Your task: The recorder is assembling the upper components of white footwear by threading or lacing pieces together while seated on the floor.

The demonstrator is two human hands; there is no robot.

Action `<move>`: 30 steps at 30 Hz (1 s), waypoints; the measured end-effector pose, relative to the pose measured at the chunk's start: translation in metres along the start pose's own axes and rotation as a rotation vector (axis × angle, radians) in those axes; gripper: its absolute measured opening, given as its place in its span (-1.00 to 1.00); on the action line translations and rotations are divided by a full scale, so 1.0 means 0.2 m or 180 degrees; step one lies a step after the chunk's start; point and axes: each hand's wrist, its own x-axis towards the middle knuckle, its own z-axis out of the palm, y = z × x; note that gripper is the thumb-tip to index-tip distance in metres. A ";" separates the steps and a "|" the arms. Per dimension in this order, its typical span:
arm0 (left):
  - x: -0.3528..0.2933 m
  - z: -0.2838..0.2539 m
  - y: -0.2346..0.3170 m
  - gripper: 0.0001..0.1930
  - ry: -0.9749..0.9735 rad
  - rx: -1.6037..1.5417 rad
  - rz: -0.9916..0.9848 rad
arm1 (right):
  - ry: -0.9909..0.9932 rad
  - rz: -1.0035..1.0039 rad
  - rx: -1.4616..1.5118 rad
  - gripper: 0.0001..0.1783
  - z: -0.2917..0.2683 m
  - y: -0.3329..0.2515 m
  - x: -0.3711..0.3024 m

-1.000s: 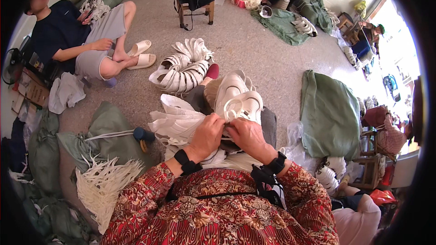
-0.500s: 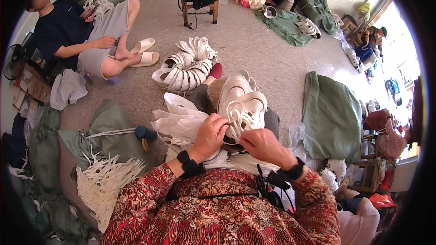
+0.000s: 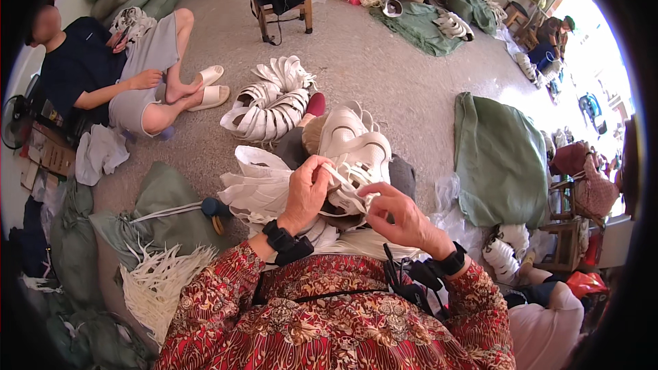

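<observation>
White textured-upper sneaker (image 3: 372, 152): between knees (image 3: 404, 177), toe pointing away. Flat off-white shoelace (image 3: 350, 175): slack, looped across throat.

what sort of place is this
Probably a small shoe workshop. White shoes are stacked on the person's lap, a curved row of white shoe uppers lies on the floor, and a heap of what look like laces sits at lower left.
</observation>
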 end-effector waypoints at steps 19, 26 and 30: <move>-0.05 -0.01 -0.06 -0.86 -0.0187 0.0506 0.0457 | -0.0070 0.1163 0.1859 -0.75 -0.12 0.15 -0.25; 0.00 -0.03 -0.05 -0.86 -0.0474 0.0996 0.0507 | 0.1079 0.1247 0.1603 -0.47 0.06 0.47 -0.17; -0.03 -0.11 0.04 -0.76 -0.0423 0.1159 0.0864 | 0.1093 0.1228 0.1432 -0.43 0.10 0.47 -0.10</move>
